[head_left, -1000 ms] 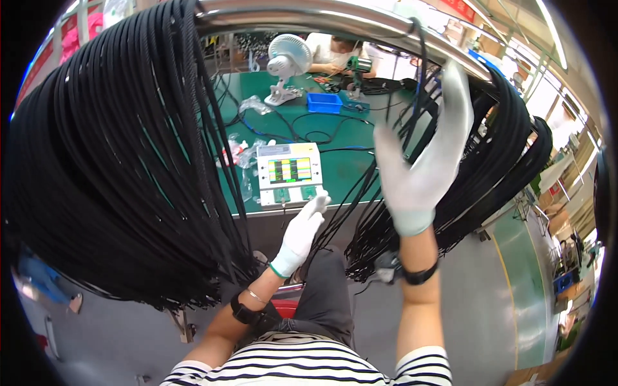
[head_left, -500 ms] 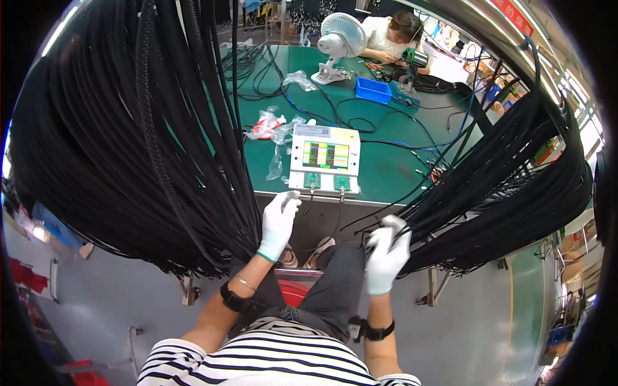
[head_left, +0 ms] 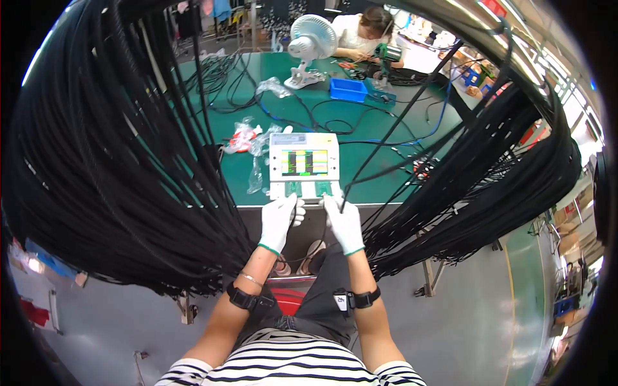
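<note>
A white cable tester point(head_left: 302, 168) with a lit colour screen stands at the near edge of the green table. My left hand point(head_left: 279, 223), in a white glove, is closed on a black cable's end at the tester's left green socket board point(head_left: 293, 188). At the right green socket board point(head_left: 323, 188), my gloved right hand point(head_left: 346, 225) pinches a cable end, its fingertips touching the front of the tester. The fingers mostly cover both plugs. A black cable point(head_left: 322, 237) hangs in a loop below the hands.
Thick bundles of black cables hang at the left point(head_left: 109, 167) and right point(head_left: 463, 174). On the table point(head_left: 380, 170) are crumpled clear plastic bags point(head_left: 255, 174), a blue tray point(head_left: 348, 90), a white fan point(head_left: 311, 45) and loose cables. Another person point(head_left: 364, 38) sits across the table.
My right hand has moved left from the right cable bundle to the tester's right socket. The left hand has closed in at the left socket. The view has shifted slightly.
</note>
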A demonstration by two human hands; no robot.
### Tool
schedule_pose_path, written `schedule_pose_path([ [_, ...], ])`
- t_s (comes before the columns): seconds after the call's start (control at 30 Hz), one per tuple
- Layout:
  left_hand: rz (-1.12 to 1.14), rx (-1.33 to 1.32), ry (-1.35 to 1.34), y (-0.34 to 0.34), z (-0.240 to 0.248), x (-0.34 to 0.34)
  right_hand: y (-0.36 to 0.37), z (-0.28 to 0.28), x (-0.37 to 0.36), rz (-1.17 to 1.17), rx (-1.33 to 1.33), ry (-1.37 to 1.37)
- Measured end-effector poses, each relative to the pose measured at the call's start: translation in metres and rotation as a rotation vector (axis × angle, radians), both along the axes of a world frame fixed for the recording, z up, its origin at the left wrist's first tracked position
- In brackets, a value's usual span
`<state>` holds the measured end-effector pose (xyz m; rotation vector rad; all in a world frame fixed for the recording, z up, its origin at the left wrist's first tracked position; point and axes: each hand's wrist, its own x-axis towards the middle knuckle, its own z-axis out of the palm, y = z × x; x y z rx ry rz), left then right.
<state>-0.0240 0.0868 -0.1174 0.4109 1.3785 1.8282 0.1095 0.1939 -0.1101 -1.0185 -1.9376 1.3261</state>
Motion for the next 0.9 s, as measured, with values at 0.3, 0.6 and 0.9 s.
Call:
schedule_pose_path([
  [0.3, 0.001, -0.038, 0.092, -0.016, -0.001, 0.027, -0.030, -0.023, 0.003, 0.077, -0.048, 0.165],
  [0.6, -0.339, -0.436, -0.780, -0.041, -0.086, 0.045, -0.045, -0.035, 0.027, -0.016, -0.219, 0.397],
  [0.9, -0.435, -0.105, -0.577, -0.033, -0.114, 0.057, -0.122, -0.003, 0.069, 0.719, 0.028, 0.168],
])
